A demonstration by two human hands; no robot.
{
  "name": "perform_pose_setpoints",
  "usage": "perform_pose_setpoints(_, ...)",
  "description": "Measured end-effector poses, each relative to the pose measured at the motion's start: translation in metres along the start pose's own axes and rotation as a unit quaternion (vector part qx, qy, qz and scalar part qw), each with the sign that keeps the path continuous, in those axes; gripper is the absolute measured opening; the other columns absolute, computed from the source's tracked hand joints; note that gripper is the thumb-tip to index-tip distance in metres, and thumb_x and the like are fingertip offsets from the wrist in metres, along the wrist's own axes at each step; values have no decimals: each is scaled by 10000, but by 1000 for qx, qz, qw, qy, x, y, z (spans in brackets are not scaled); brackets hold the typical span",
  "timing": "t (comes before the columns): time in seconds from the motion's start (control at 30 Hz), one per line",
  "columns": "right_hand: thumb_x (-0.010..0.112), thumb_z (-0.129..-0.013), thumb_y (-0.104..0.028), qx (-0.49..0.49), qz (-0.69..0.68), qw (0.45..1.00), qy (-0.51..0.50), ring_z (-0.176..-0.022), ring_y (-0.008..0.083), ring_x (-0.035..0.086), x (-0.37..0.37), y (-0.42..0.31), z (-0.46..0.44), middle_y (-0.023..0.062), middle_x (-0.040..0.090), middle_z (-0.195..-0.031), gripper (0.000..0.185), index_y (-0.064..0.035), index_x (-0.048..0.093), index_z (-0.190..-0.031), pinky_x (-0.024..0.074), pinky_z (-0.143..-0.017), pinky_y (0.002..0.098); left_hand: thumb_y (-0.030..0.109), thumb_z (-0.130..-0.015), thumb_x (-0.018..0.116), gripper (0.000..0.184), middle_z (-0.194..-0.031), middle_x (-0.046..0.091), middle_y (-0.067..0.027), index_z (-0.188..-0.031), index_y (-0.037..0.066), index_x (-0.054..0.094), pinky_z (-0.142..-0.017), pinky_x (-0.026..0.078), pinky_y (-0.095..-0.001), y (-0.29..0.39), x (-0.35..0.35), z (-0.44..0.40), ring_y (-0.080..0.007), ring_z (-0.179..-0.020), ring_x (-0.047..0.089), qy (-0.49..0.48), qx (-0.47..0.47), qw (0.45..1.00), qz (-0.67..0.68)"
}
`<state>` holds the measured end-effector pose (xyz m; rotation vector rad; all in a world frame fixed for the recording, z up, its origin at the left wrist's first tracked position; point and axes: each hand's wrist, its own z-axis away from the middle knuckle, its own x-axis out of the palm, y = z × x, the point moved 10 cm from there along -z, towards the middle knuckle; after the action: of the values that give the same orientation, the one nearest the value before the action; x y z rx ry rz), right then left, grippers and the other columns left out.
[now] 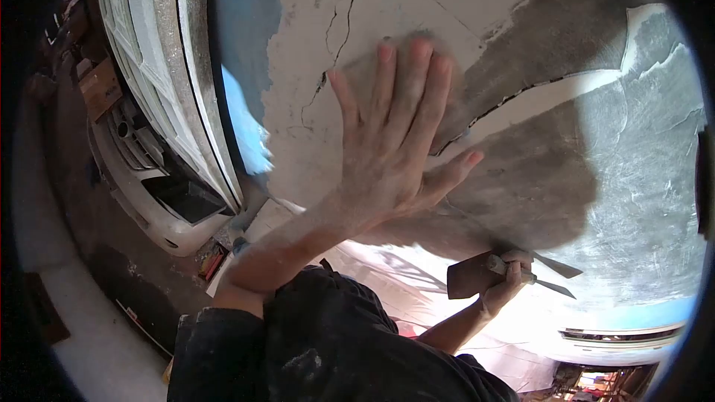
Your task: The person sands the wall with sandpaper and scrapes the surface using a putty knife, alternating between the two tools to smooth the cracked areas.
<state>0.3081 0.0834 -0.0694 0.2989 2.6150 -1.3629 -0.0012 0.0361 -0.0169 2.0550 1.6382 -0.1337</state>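
Observation:
My left hand (395,126) is spread against the cracked, pale wall (313,156), palm toward it and fingers apart. It appears to touch the surface, just right of a jagged dark crack (346,26). Lower right, my right hand (508,283) is closed around a putty knife (469,277) with a broad, brownish rectangular blade. On the other side of that fist, thin pointed shapes jut out; whether they belong to a second tool, I cannot tell. Between and above my hands, a dark grey damp-looking patch (536,171) surrounds a long raised-edged crack (514,97).
Blue paint (246,0) borders the wall at left, beside a pale ribbed frame (160,67). Farther left are a white vehicle-like body (179,234) and a cardboard box (100,89). Bright sunlight falls on the wall at lower right. Assorted items (596,381) stand at bottom right.

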Motion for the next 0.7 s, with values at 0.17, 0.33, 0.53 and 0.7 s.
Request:
perform_pose_setpoints(0.17,502,-829,-278,-21,6,1000,1,-755,158,468,-1,-4,0,50,494,-755,273,-20,562,-764,349,-764,297,524,-846,538,947,-1507,44,-292,-1433,-92,125,-1004,-145,-687,-2,21,44,-432,-1404,-61,-38,13,999,-32)
perform_pose_setpoints(0.33,529,-813,-289,-10,-7,1000,-4,-761,177,504,2,-6,-2,83,543,-779,279,-15,571,-782,383,-751,319,500,-852,545,934,-1512,11,-285,-1446,-71,104,-1003,-139,-688,2,11,22,-430,-1404,-73,-19,2,1000,-5)
perform_pose_setpoints(0.53,533,-819,-295,1,-4,1000,-21,-783,180,519,-7,5,-2,99,567,-808,297,-2,574,-794,390,-752,307,471,-884,509,900,-1508,-17,-293,-1457,-50,51,-1011,-145,-669,-2,9,10,-440,-1396,-98,-83,3,994,-74)
perform_pose_setpoints(0.7,600,-800,-328,47,-64,997,2,-775,156,510,-9,17,4,65,553,-783,314,-15,584,-788,389,-725,287,486,-884,495,823,-1515,68,-274,-1443,-43,202,-1016,-140,-664,-4,29,49,-450,-1402,20,-67,7,997,-41)
